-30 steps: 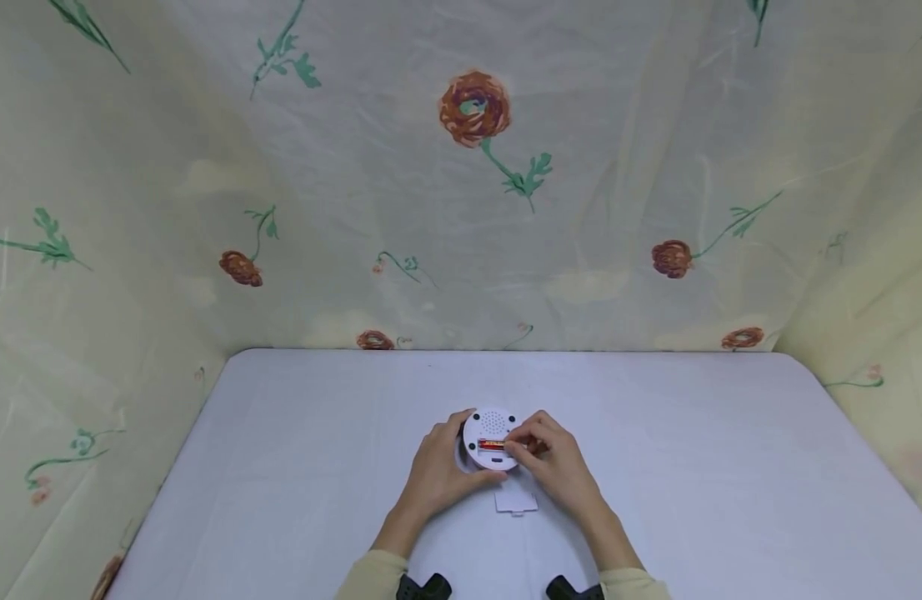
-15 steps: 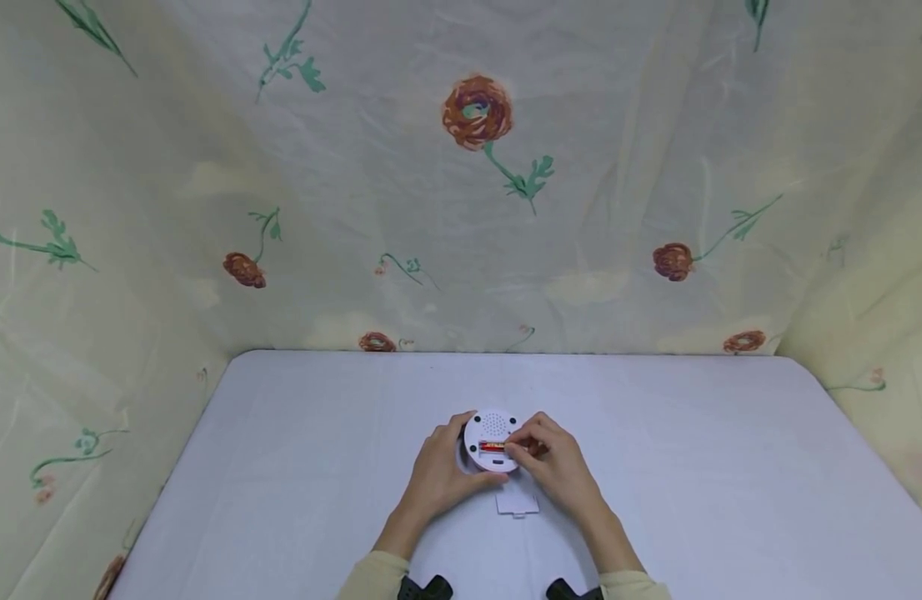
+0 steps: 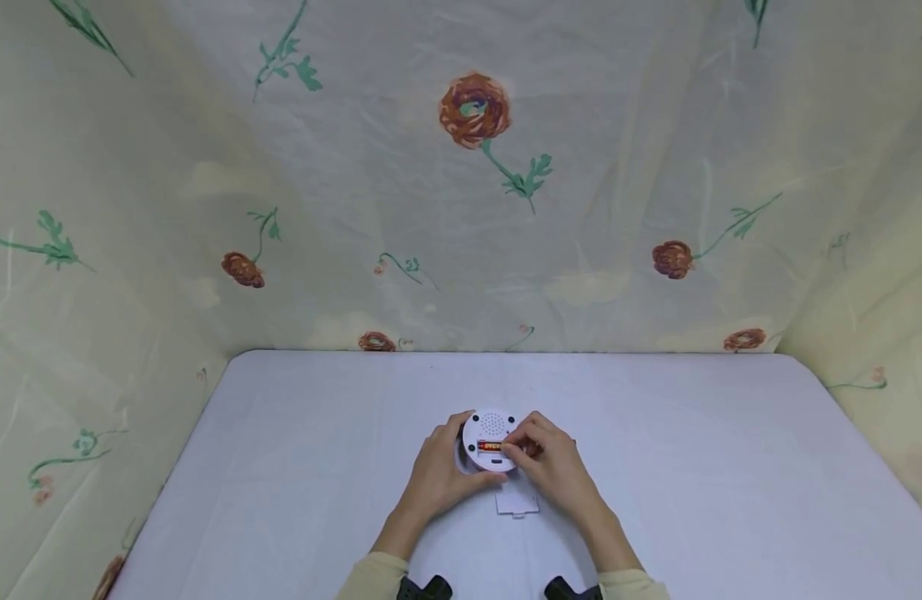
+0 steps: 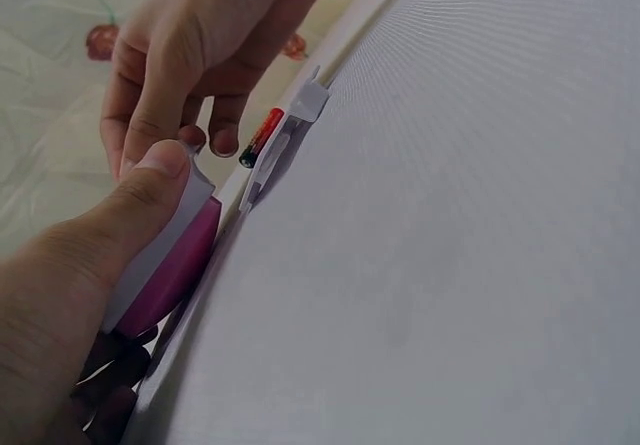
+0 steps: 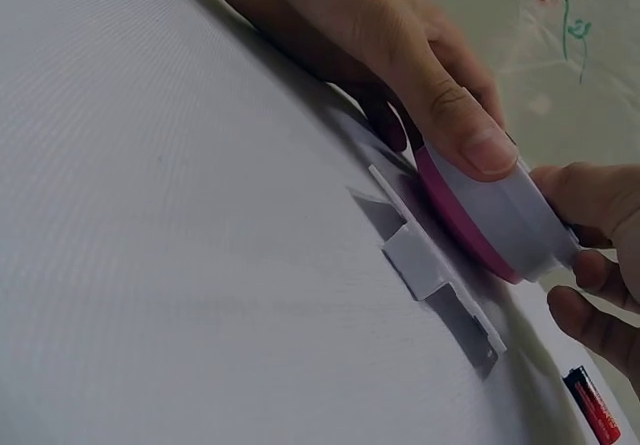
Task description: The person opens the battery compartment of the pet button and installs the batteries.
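My left hand (image 3: pixel 438 467) grips a round white device (image 3: pixel 493 425) with a pink band, its holed face turned up. In the left wrist view the left thumb (image 4: pixel 150 180) lies over the device's edge. A red battery (image 3: pixel 488 446) lies in the slot on that face. My right hand (image 3: pixel 554 467) has thumb and index finger together at the battery's right end, pinching it and covering that end. A white battery cover (image 3: pixel 517 500) with a small tab rests on the table just below the device.
A second red-and-black battery (image 5: pixel 593 405) lies on the table beside the right hand, mostly hidden behind it in the head view. The white table (image 3: pixel 318 433) ends at a flowered cloth backdrop (image 3: pixel 581 250). Dark wrist mounts (image 3: pixel 425 587) sit at the sleeves.
The right hand has shifted slightly left along the battery in the slot, and the label markings that show on it look different. The left hand and device stay nearly where they were.
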Available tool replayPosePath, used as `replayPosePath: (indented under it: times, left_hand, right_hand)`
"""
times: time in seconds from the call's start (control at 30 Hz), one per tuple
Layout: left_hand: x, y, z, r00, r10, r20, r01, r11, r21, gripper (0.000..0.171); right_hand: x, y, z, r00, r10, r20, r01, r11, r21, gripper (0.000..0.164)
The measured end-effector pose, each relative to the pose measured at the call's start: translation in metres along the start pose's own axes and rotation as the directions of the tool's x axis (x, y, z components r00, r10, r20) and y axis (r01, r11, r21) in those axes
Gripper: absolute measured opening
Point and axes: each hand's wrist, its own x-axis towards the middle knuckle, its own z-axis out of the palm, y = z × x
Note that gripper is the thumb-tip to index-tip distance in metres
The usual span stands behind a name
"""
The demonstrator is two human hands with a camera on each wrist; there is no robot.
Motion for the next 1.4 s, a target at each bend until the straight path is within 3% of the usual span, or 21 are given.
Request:
replayPosePath:
  times: [0.43, 0.57, 0.7, 0.93, 1.1, 1.4]
  left_hand:
    - [0.001, 0.003, 0.003, 1.000, 0.014, -0.014, -0.014, 1.000, 0.014, 0.097]
    - [0.001, 0.005, 0.003, 1.000, 0.003, -0.016, -0.002, 1.000, 0.011, 0.097]
    - [0.001, 0.005, 0.001, 1.000, -0.013, -0.004, 0.013, 1.000, 0.017, 0.098]
    - [-0.001, 0.001, -0.001, 1.000, -0.006, -0.006, 0.006, 1.000, 0.020, 0.098]
    - [0.000, 0.000, 0.001, 1.000, -0.012, -0.005, 0.012, 0.999, 0.032, 0.099]
    - [0.000, 0.000, 0.002, 1.000, -0.023, 0.002, 0.023, 0.999, 0.029, 0.100]
  right_hand:
    - [0.000, 0.000, -0.012, 1.000, -0.005, 0.002, 0.005, 1.000, 0.002, 0.004]
    - [0.000, 0.010, -0.023, 0.998, 0.001, -0.065, -0.001, 1.000, -0.002, 0.004]
    - [-0.001, 0.024, -0.035, 0.991, 0.036, -0.126, -0.044, 0.997, -0.061, 0.014]
    - [-0.008, 0.047, -0.039, 0.985, 0.171, 0.004, -0.169, 0.976, -0.140, 0.038]
    - [-0.008, 0.050, -0.036, 0.984, 0.176, 0.028, -0.166, 0.965, -0.204, 0.032]
    - [-0.009, 0.052, -0.035, 0.987, 0.159, 0.014, -0.152, 0.963, -0.223, 0.020]
